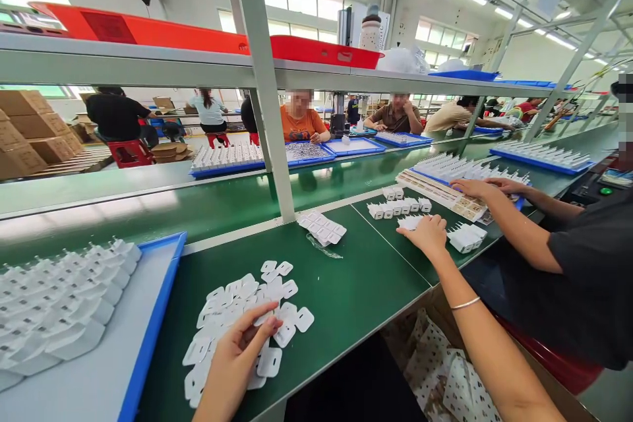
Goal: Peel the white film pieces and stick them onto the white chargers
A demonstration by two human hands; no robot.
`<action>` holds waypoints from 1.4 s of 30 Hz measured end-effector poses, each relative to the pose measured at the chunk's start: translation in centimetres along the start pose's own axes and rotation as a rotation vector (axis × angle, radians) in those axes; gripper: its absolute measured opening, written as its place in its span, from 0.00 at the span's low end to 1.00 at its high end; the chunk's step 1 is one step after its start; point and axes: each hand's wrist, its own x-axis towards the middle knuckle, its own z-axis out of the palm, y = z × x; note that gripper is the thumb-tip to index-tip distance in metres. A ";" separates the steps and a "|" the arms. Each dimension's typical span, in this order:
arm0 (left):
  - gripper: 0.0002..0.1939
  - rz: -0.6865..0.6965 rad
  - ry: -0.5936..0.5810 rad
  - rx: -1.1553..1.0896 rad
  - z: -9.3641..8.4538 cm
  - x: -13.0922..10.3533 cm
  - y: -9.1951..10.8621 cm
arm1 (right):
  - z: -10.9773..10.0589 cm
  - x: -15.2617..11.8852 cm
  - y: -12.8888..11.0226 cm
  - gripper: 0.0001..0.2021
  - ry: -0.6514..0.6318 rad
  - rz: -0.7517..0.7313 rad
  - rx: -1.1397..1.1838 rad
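Note:
My left hand (pixel 242 349) is over a loose pile of thin white plates (pixel 270 364), each with a small slot. Its thumb and index fingertip come close together in a pinch; whether a plate is between them is hard to make out. Farther right, my right hand (pixel 429 235) curls over a group of white plug adapters (pixel 409 223) with pins upward. Behind those adapters stands a row of similar white adapters (pixel 398 208), and to the right lies another cluster of adapters (pixel 465 237).
A blue-rimmed tray (pixel 163 303) of white adapters fills the left. A white block of joined squares (pixel 322 229) lies near the shelf post (pixel 274 119). On the right, a co-worker's hands (pixel 475 188) touch another adapter tray. An open carton (pixel 445 369) stands below the table edge.

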 end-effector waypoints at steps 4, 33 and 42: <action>0.23 0.124 0.061 0.027 0.5 -0.4 -0.5 | 0.3 0.4 0.0 0.38 -0.091 0.032 -0.063; 0.19 0.728 0.033 0.213 1.5 -2.6 -0.7 | -6.4 -17.6 -12.9 0.15 -1.019 -0.828 0.798; 0.19 0.534 -0.021 0.057 1.3 -3.0 -0.5 | -2.4 -18.7 -13.4 0.09 -0.802 -0.712 1.195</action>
